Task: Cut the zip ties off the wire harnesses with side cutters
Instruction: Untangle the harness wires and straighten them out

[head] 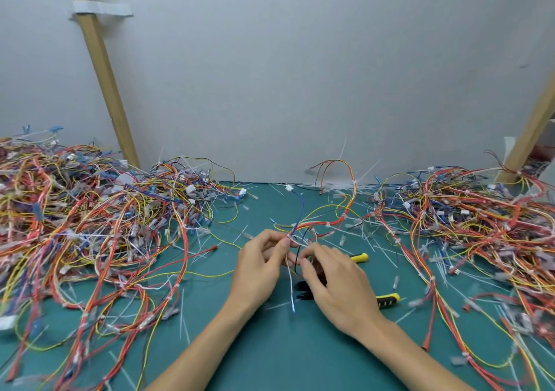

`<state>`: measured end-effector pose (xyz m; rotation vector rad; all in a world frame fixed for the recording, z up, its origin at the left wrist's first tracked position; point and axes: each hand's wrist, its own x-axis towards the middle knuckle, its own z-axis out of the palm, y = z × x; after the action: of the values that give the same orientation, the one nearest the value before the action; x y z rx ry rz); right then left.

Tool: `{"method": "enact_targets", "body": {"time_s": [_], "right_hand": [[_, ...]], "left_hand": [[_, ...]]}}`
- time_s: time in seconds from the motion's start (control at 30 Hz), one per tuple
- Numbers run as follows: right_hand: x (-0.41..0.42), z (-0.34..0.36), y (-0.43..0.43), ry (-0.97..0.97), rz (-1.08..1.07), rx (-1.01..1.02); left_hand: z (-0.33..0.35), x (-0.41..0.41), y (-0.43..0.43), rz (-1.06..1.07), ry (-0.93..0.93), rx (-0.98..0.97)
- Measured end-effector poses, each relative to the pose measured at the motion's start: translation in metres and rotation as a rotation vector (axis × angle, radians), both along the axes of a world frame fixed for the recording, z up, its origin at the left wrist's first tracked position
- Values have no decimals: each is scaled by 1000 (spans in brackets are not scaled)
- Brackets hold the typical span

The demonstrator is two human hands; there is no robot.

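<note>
Centre of the mat [270, 357], left hand [258, 266] and right hand [336, 282] both pinch one wire harness [341, 219]; a hard tug could snag dangling strands on the side cutters [389, 299] lying beneath.

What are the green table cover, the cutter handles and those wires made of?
Table cover: matte teal, no glare, probably rubber or vinyl mat. Cutter handles: yellow and black, likely plastic or rubber grips. Wire harness: smooth, bright coloured insulation, seemingly plastic; bends freely.
</note>
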<state>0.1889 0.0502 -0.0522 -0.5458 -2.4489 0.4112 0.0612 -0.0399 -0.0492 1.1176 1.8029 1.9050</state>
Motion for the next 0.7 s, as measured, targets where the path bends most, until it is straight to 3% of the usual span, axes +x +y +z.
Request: {"method": "enact_targets", "body": {"time_s": [0.2, 0.4, 0.7], "right_hand": [[0, -1, -2, 100, 50, -5], [5, 4, 5, 412, 66, -278], [5, 5, 18, 585, -93, -503]], "left_hand": [[-2, 10, -3, 229, 365, 9], [0, 10, -4, 305, 432, 22], [-1, 8, -8, 419, 572, -24]]}}
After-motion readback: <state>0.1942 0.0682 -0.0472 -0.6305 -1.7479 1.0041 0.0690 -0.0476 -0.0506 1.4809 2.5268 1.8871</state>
